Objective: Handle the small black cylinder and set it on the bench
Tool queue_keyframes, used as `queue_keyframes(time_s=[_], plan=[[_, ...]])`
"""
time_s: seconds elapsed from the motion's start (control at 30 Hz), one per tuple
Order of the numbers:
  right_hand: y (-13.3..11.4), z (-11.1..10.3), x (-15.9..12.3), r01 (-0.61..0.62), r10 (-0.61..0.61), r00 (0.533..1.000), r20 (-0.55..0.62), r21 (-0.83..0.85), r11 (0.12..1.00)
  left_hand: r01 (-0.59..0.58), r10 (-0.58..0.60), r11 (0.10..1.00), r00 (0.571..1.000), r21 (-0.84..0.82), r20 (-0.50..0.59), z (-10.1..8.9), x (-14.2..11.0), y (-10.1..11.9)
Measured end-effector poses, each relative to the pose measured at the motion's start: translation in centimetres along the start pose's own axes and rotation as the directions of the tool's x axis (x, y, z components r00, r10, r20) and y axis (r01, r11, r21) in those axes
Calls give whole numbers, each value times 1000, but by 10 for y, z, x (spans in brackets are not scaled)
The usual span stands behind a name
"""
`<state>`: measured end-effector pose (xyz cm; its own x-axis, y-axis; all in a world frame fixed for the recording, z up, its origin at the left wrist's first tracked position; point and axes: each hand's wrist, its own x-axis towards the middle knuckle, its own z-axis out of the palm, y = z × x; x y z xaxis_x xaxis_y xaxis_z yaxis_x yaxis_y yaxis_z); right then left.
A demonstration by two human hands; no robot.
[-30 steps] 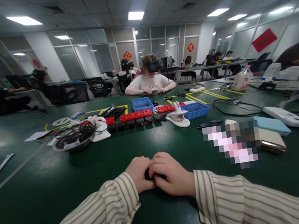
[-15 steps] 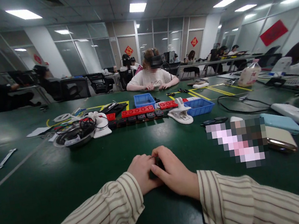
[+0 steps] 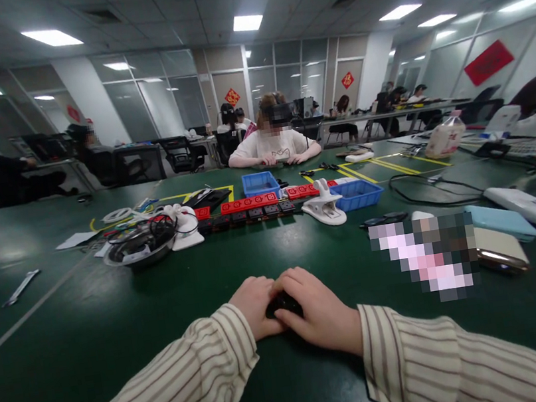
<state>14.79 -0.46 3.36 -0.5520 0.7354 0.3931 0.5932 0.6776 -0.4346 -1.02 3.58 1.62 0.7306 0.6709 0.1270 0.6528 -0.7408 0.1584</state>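
My left hand (image 3: pixel 257 304) and my right hand (image 3: pixel 317 311) meet over the green table, close in front of me. Between them is a small black object (image 3: pixel 284 303), glossy and dark, mostly covered by my fingers, so its kind cannot be told. Both hands have their fingers curved around it, the right thumb lying along its near side. Beyond the hands runs a row of red socket modules (image 3: pixel 248 202), with black socket modules (image 3: pixel 256 214) along their near side.
At left are a metal bowl (image 3: pixel 145 258) of cables and a wrench (image 3: pixel 22 287). White clip stands (image 3: pixel 326 209) flank the socket row, with blue bins (image 3: pixel 358 194) nearby. A phone (image 3: pixel 501 250) and power banks (image 3: pixel 503 221) lie at right. A person (image 3: pixel 274 145) sits opposite.
My hands have shifted slightly around the black object, and more of its top shows between them. The whole view has tilted a little, moving the background down.
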Motion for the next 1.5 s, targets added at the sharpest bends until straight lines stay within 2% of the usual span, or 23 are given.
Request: queue_keyframes(time_s=[0.2, 0.4, 0.57, 0.7, 0.8, 0.9, 1.03, 1.17, 1.3, 1.5], plan=[[0, -2, -2, -86, 87, 993, -77, 8, 996, 31, -35, 998, 997, -55, -71, 0, -4, 4], [7, 0, 2, -96, 96, 995, -32, -11, 995, 23, -44, 983, 992, -180, -115, 4, -3, 1], [10, -5, 1, 70, -68, 997, -24, 98, 993, -23, -3, 960, 996, -278, -95, 6, -2, -10], [9, -6, -1, 220, -218, 975, -34, 192, 956, -47, 23, 954, 996, -296, -83, 6, -1, -13], [6, -6, -2, 263, -253, 964, -77, 202, 943, -46, 21, 955, 996, -293, -88, 5, -2, -12], [5, -6, -6, 205, -183, 972, -145, 162, 965, -25, -6, 958, 994, -285, -106, 3, -4, -8], [7, -6, -12, 19, 3, 980, -201, 106, 994, 33, -72, 965, 987, -258, -144, 2, -7, 0], [9, -3, -13, -117, 121, 979, -161, 32, 993, 71, -111, 969, 980, -237, -162, 5, -8, 7], [10, -3, -8, -105, 106, 990, -96, 11, 994, 65, -108, 967, 980, -246, -166, 8, -7, 7], [8, -6, -5, 43, -40, 999, -36, 79, 996, -25, -12, 960, 992, -280, -128, 10, -4, -3]])
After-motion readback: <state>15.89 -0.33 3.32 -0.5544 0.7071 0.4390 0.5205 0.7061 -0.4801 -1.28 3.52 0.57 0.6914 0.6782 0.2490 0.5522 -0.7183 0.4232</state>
